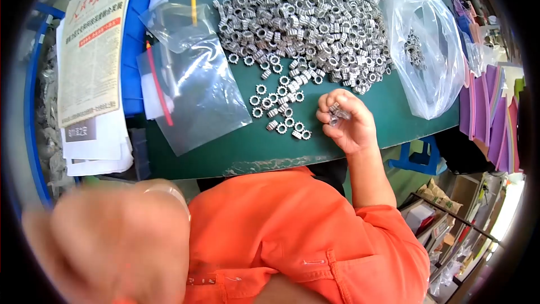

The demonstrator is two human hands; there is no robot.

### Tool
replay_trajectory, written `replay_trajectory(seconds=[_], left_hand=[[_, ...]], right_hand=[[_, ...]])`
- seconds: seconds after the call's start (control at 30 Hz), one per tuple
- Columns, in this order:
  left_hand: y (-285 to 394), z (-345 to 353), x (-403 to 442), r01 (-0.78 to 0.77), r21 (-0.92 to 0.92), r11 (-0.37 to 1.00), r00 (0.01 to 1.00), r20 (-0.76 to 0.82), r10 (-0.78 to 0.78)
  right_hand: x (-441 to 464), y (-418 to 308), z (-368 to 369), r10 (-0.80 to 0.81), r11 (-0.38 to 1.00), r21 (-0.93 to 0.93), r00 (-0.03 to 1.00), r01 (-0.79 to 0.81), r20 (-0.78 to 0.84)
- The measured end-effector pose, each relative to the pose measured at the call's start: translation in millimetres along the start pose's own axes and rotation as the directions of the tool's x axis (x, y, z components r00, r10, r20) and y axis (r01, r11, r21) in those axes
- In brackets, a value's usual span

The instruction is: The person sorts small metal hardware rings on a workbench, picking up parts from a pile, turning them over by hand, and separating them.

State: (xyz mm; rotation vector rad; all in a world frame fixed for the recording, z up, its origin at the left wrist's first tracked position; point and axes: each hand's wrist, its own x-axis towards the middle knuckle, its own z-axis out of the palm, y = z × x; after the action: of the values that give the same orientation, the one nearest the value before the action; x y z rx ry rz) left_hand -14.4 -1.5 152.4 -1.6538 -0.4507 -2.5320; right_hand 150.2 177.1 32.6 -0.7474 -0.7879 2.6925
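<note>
My right hand [350,123] is raised over the front of the green table, its fingers curled around a few small metal toothed rings [336,115]. Close to the camera at the lower left is my left hand [121,242], badly smeared by motion. Its fingers cannot be made out, nor whether they hold anything. A pale band circles that wrist. Beyond my right hand lies a large heap of the same grey toothed rings [315,22]. Several loose rings [281,101] are spread out to the left of my right hand.
Clear plastic bags [202,87] lie left of the heap with a red pen [159,84] and a yellow stick [194,10]. A clear bag [427,79] holding some rings sits at right. A newspaper [93,45] rests by a blue bin [134,50]. A blue stool [419,156] stands below.
</note>
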Motion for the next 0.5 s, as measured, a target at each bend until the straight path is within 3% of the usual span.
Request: replay_trajectory(seconds=[0.07,0.1,0.13,0.2,0.23,0.27,0.33,0.37,0.43,0.47,0.5], left_hand=[[17,17,25,-0.352,-0.214,0.911,0.935,-0.042,0.352],[50,15,37,-0.353,-0.209,0.912,0.935,-0.036,0.354],[97,4,47,-0.221,0.108,0.969,0.973,0.094,0.211],[102,10,51,-0.098,0.427,0.899,0.985,0.173,0.025],[61,35,45,-0.190,0.208,0.959,0.982,0.049,0.184],[51,41,45,-0.257,0.116,0.959,0.965,-0.025,0.262],[31,54,45,-0.420,-0.035,0.907,0.897,-0.172,0.408],[48,43,42,-0.441,0.479,0.759,0.840,-0.078,0.537],[55,42,42,-0.371,0.846,0.384,0.796,0.077,0.601],[49,51,44,-0.444,0.575,0.688,0.805,-0.081,0.587],[45,56,45,-0.475,0.199,0.857,0.831,-0.219,0.512]], right_hand=[[3,-1,4,-0.076,0.874,-0.486,0.983,-0.015,-0.166],[6,2,16,-0.185,0.666,-0.745,0.959,-0.039,-0.216],[15,11,9,-0.452,0.122,-0.950,0.868,0.287,0.205],[23,20,13,-0.467,-0.148,-0.924,0.799,0.352,0.379],[24,24,16,-0.466,-0.136,-0.939,0.816,0.315,0.341],[24,24,16,-0.466,-0.133,-0.938,0.815,0.320,0.344],[23,23,14,-0.455,-0.279,-0.908,0.790,0.312,0.411],[22,23,14,-0.456,-0.302,-0.903,0.785,0.307,0.419],[21,21,8,-0.460,-0.287,-0.895,0.771,0.340,0.441],[19,21,6,-0.464,-0.274,-0.888,0.758,0.370,0.459],[15,19,7,-0.444,-0.082,-0.946,0.838,0.315,0.317]])
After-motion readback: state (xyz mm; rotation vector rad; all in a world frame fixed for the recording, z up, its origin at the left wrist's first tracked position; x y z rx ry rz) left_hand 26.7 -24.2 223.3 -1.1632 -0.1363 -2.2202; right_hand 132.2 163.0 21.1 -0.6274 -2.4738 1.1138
